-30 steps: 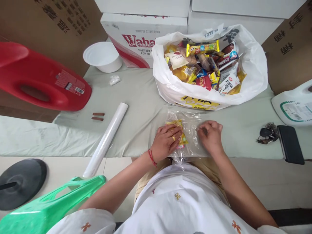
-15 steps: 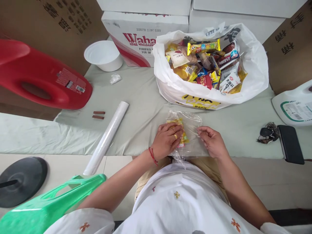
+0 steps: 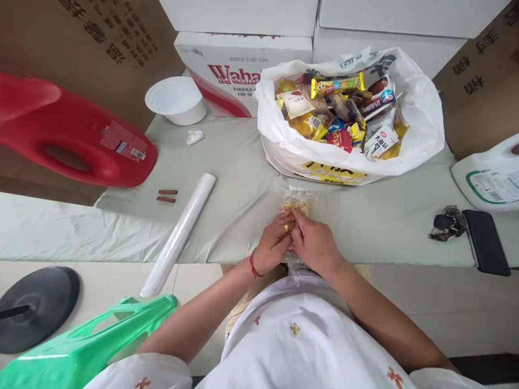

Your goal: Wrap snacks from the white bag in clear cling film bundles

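Note:
A small yellow-and-pink snack packet (image 3: 297,207) lies near the front edge of the table, inside clear plastic film (image 3: 299,193) that bunches up beyond it and hangs down over the edge. My left hand (image 3: 276,240) is curled over the packet's left side, ring showing. From the right, my right hand (image 3: 316,241) presses the film onto the packet, its bent fingers meeting those of my left. Both hands cover most of the packet. To the left, a roll of clear film (image 3: 178,235) rests at a slant, jutting past the table edge.
Behind my hands stands a white plastic bag (image 3: 344,168) full of wrapped snacks. A red jug (image 3: 89,167), a white bowl (image 3: 178,111) and two brown strips (image 3: 167,195) are leftward. Keys (image 3: 446,223), a black phone (image 3: 485,241) and a white jug (image 3: 488,178) sit at right.
My right hand has moved left, bringing the film's right side over the packet to meet my left hand. The film, spread flat before, is now gathered narrowly round the packet.

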`<action>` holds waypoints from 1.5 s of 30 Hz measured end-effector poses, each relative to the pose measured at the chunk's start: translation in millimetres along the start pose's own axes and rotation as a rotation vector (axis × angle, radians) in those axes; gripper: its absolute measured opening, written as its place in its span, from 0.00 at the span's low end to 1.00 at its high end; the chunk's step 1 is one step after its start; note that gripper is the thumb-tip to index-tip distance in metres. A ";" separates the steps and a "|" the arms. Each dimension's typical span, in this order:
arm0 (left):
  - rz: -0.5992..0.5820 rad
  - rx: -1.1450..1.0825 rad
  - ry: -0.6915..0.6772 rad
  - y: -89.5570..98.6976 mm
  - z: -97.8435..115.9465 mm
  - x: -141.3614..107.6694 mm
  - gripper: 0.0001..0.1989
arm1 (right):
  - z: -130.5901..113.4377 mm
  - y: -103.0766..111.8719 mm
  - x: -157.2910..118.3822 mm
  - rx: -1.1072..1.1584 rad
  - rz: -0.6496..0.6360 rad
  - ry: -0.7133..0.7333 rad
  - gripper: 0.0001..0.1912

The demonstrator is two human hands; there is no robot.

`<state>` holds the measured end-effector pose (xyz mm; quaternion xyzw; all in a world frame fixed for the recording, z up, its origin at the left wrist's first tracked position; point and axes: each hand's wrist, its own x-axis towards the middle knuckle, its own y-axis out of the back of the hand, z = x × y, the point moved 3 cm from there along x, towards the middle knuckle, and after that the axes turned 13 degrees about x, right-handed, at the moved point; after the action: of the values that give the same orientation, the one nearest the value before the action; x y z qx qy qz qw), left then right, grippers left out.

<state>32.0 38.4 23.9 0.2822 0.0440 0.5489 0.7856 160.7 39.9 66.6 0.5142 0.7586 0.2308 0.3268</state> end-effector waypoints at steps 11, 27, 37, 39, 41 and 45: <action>0.388 0.028 0.228 -16.8 -11.0 -14.6 0.12 | 1.8 4.0 13.8 0.108 0.006 0.000 0.30; 0.059 0.183 0.427 25.8 -31.3 90.6 0.12 | -4.2 -4.9 6.9 -0.357 -0.085 0.035 0.25; 0.018 0.466 0.501 14.9 -64.4 103.0 0.12 | 4.9 -52.8 -45.8 -0.413 -0.254 0.228 0.26; 0.073 0.420 0.474 16.3 -63.8 100.2 0.10 | 13.8 -62.4 -61.5 -0.369 -0.345 0.310 0.28; 0.213 0.390 0.379 24.5 -54.1 92.1 0.08 | 22.5 -57.9 -76.5 -0.241 -0.420 0.390 0.28; 0.421 0.496 0.009 46.9 -8.0 52.6 0.08 | 42.4 -17.8 -105.3 0.208 -0.472 0.525 0.18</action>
<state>10.5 99.4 52.9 0.4655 0.1206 0.6732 0.5618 207.7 -64.0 52.7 0.2786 0.9339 0.1946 0.1110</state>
